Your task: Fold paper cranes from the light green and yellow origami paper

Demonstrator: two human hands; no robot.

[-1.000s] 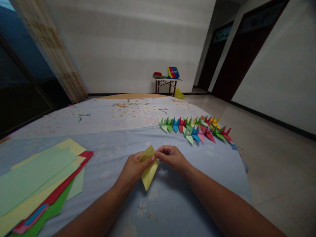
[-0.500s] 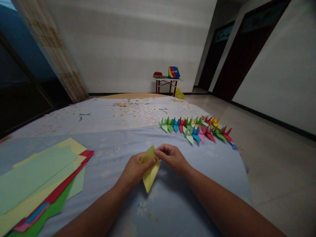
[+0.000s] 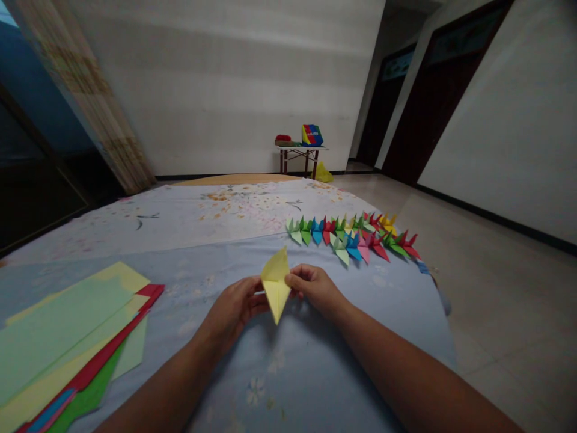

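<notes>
A yellow folded origami paper (image 3: 276,291) is held up above the blue part of the tablecloth, its upper flap raised to a point and its lower end tapering downward. My right hand (image 3: 313,287) pinches its right edge between thumb and fingers. On the other side my left hand (image 3: 238,305) grips the left edge, with some of its fingers behind the paper. Beyond the hands, to the right, stand rows of folded paper cranes (image 3: 351,240) in green, blue, red, pink and yellow.
At the left lies a stack of coloured paper sheets (image 3: 67,325), light green and yellow over red and green. A flowered tablecloth (image 3: 225,216) covers the table. Against the far wall, a small table (image 3: 300,148) bears a colourful box (image 3: 312,135). A curtain (image 3: 97,102) hangs at left.
The yellow paper has been turned and its upper flap lifted, showing a crease across the middle. My left thumb has moved from its front to the left edge. The view has shifted slightly.
</notes>
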